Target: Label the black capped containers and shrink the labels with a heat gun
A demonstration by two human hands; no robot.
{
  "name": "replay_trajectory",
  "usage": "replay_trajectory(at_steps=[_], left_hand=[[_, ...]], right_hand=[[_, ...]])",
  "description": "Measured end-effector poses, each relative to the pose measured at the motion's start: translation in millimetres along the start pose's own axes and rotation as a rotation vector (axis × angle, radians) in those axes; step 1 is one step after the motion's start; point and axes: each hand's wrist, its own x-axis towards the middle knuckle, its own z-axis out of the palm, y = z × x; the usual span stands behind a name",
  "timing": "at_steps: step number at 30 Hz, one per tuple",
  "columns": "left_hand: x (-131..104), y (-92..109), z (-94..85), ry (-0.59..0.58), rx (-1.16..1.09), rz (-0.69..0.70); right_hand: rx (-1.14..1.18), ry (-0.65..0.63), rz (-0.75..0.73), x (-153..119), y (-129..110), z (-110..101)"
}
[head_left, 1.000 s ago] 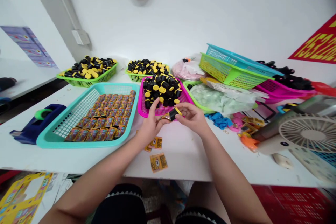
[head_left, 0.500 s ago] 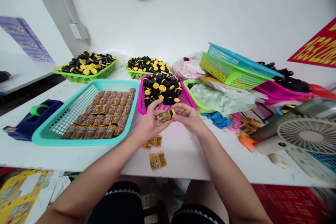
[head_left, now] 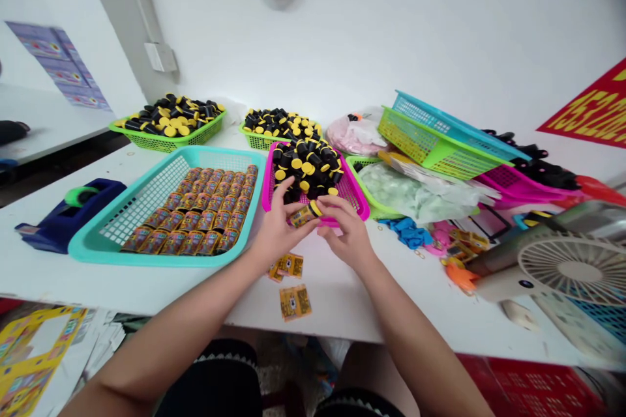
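Between my hands is a small black cylinder with a yellow cap and a yellow printed label (head_left: 304,214). My left hand (head_left: 280,227) grips its left part between thumb and fingers. The fingertips of my right hand (head_left: 346,232) touch the capped end, with the right thumb lowered away from it. Just beyond, a pink basket (head_left: 360,203) holds a pile of black cylinders with yellow caps (head_left: 306,167). Yellow printed labels (head_left: 295,303) lie on the white table below my hands. At the left, a turquoise basket (head_left: 110,221) contains rows of labelled cylinders (head_left: 198,218).
A blue tape dispenser (head_left: 61,221) stands at the left. Green baskets (head_left: 188,137) of capped cylinders line the back. Stacked baskets (head_left: 440,150), a plastic bag (head_left: 411,189), blue pieces (head_left: 407,232) and a fan (head_left: 577,267) occupy the right.
The cylinder has tilted, its capped end now higher. My right thumb has moved down off it, opening the right hand a little. The camera view has shifted slightly.
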Motion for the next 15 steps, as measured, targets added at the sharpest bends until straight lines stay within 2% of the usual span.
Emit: replay_trajectory(at_steps=[3,7,11,15], left_hand=[[1.0,4.4,3.0,-0.034,-0.258,-0.093],[-1.7,13.4,6.5,-0.209,-0.510,-0.204],[-7.0,19.3,4.7,-0.350,-0.529,-0.357],[-8.6,19.5,0.2,-0.323,-0.385,-0.344]], right_hand=[[-0.174,-0.083,-0.134,-1.5,-6.4,0.1],[-0.218,0.031,-0.192,-6.1,-12.0,6.9],[-0.228,0.006,-0.210,-9.5,-19.9,13.1],[-0.329,-0.009,-0.267,-11.0,-25.9,18.2]])
